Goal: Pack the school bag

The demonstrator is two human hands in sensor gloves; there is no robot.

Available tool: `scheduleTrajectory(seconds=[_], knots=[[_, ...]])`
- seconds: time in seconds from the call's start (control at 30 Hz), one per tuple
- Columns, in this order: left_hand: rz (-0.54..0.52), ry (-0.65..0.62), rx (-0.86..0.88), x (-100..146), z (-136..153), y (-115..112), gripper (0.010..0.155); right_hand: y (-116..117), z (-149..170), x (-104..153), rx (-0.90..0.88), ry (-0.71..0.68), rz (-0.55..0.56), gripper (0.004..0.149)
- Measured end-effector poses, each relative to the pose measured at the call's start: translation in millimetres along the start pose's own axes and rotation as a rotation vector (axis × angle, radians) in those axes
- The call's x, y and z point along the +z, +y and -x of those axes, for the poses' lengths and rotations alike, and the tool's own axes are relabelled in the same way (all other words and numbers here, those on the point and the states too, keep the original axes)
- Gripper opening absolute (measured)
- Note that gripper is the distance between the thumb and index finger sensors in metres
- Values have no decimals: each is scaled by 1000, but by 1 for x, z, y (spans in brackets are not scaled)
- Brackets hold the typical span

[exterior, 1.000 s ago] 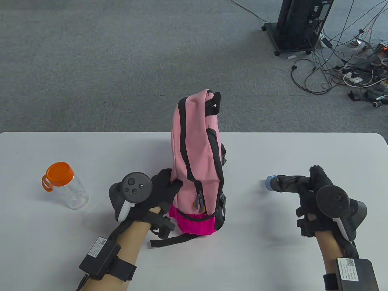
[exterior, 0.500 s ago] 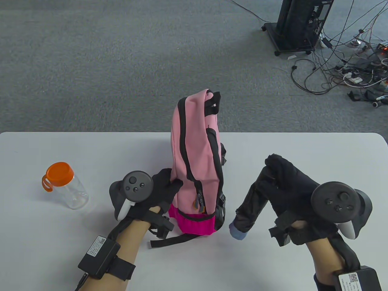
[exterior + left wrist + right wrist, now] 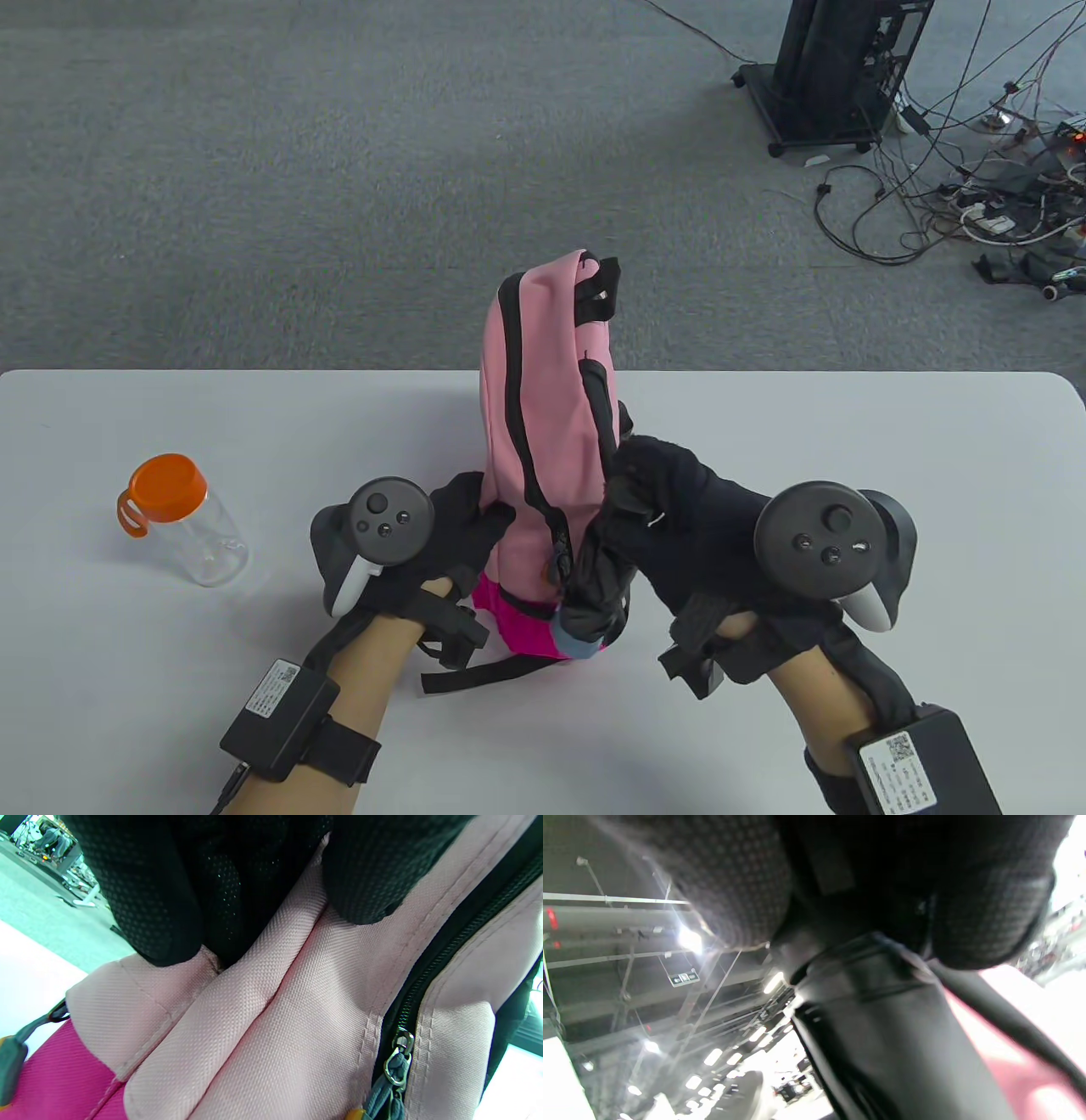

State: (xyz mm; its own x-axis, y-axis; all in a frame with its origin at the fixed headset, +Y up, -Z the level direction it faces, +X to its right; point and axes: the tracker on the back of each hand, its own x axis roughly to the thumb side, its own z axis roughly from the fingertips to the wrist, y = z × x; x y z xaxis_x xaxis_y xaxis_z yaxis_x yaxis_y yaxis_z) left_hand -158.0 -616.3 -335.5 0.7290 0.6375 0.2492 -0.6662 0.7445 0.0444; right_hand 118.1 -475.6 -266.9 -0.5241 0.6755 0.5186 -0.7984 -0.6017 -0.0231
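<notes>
Backpack (image 3: 543,407): one; bottle (image 3: 182,522): one; umbrella (image 3: 594,586): one.

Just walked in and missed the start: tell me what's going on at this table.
A person is packing a pink backpack that stands upright on the white table. The left hand steadies its side. The right hand grips a folded black umbrella, blue end down, at the magenta side pocket. An orange-lidded clear bottle stands apart.
</notes>
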Motion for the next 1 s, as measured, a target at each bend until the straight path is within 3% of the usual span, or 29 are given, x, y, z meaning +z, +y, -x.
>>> scheduleTrajectory(seconds=[0.1,0.13,0.23,0.3,0.43,0.57,0.7,0.77,0.87,1.0], knots=[[5,-8,1,1,0,0,48,8,1,-10,-9,7,49,70],[7,-14,2,1,1,0,48,11,-2,-12,74,-25,108,70],[-28,-54,-57,7,-1,4,54,17,-4,-12,197,-96,144,70],[-131,-101,-144,19,-8,10,72,21,-4,-11,179,-80,99,70],[-313,-289,-430,46,-24,14,73,19,-1,-13,201,-62,107,70],[-106,-365,-167,62,-8,-14,65,18,3,-15,218,-45,110,70],[122,-310,-366,57,8,-55,72,19,5,-17,205,-26,115,70],[340,-228,-378,52,12,-72,80,21,3,-17,217,-25,118,70],[362,-210,-377,52,12,-78,75,23,1,-16,259,-33,121,70],[345,-248,-428,58,4,-75,49,25,2,-17,309,-54,163,71]])
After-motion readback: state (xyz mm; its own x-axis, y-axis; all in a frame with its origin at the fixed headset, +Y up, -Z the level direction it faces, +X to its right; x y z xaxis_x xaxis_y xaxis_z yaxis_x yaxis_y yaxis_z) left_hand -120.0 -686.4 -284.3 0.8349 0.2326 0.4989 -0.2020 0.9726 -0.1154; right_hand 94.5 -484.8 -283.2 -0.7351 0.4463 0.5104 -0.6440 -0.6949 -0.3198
